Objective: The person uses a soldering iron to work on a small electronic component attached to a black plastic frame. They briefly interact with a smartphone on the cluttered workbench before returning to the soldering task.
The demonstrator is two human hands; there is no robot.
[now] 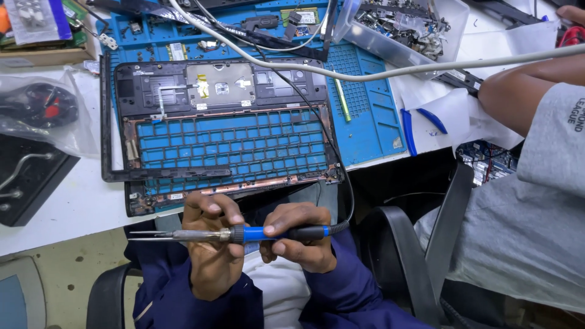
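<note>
Both my hands hold a soldering iron level in front of my lap, below the table edge. Its thin metal tip points left and its cord runs off to the right and up over the table. My left hand pinches the iron where the metal barrel meets the collar. My right hand wraps the blue and black handle. Just above my hands, an opened laptop keyboard frame with empty key holes lies on a blue work mat.
A clear tray of small metal parts stands at the back right. A white cable crosses the table. Another person in a grey shirt sits at the right. A plastic bag and a black box lie left.
</note>
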